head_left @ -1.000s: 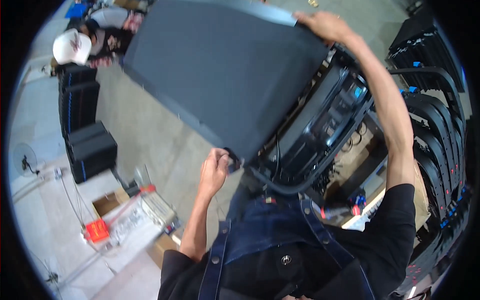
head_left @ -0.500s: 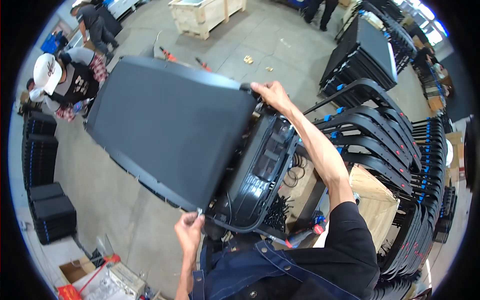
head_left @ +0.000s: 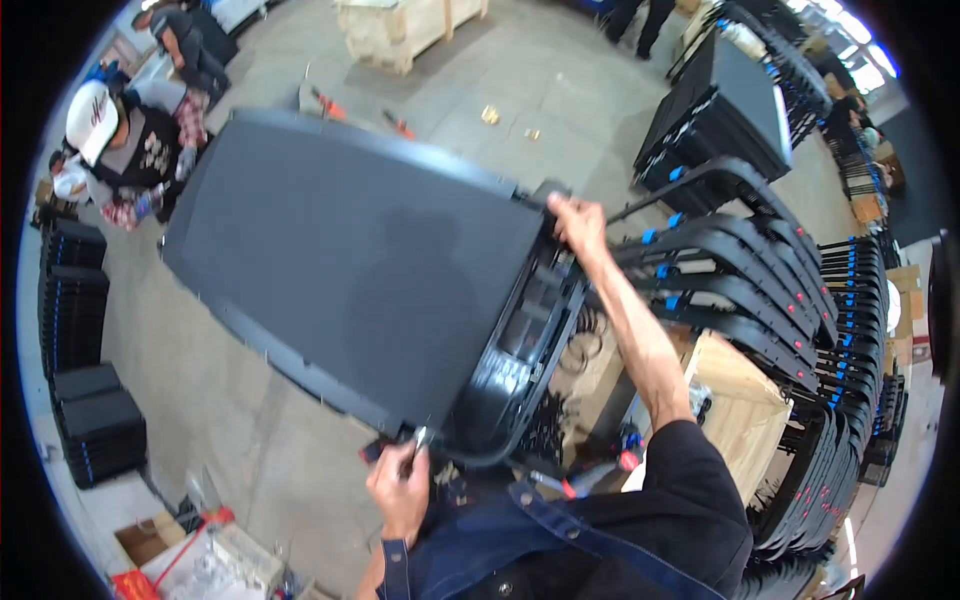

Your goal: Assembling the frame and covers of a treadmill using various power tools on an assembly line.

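Note:
A large dark grey panel (head_left: 320,250) lies tilted across the middle of the view, over a black tubular frame (head_left: 510,445) with glossy black parts. At the panel's near right corner my left hand (head_left: 398,488) is closed, and a small shiny metal piece (head_left: 422,436) shows at its fingertips. My right hand (head_left: 582,226) grips the far right corner, thumb on top and the other fingers partly hidden. Opposite me, beyond the panel's left end, stands a co-worker in a white cap (head_left: 92,122), one gloved hand (head_left: 186,163) near that end.
Black curved frames with blue clips (head_left: 740,255) stand in rows to my right. An open wooden box (head_left: 745,400) and a red-and-black power tool (head_left: 600,470) are near my right elbow. Stacked black panels (head_left: 100,420) stand at left. A wooden crate (head_left: 410,30) sits beyond.
The panel's right end has moved right over the frame, covering more of the glossy parts. Both my hands have gone right with it. The co-worker's gloved hand now shows nearer the panel.

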`<state>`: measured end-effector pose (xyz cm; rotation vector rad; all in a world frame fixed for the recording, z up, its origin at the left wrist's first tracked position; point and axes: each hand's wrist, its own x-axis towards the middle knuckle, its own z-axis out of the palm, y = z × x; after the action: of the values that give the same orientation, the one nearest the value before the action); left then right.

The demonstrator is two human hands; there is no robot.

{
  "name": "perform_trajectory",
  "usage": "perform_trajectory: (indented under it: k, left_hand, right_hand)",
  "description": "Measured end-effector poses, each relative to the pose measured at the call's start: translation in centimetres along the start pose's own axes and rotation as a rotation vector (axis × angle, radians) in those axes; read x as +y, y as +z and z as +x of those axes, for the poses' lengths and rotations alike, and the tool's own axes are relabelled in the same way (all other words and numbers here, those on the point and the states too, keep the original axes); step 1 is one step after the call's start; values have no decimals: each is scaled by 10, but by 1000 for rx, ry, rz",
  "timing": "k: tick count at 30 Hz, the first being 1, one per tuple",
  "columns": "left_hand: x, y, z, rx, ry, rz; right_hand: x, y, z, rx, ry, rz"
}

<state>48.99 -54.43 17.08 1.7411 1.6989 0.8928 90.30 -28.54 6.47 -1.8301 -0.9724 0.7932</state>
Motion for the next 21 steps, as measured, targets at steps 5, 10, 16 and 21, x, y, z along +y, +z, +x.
perform_trajectory:
  k: [5, 10, 16, 21]
  left_hand:
    - [-21, 38, -3, -107, -59, 97]
    - [-12, 42, 10, -171, -248, -40]
    - [-27, 27, 15, -283, -58, 204]
    - [-29, 36, 22, -374, 120, 389]
  right_hand:
    - [-4, -17, 6, 46, -58, -11]
    - [-3, -23, 4, -2, -66, 14]
    - [45, -30, -77, 481, -520, 137]
    - [176, -12, -256, -140, 336, -472]
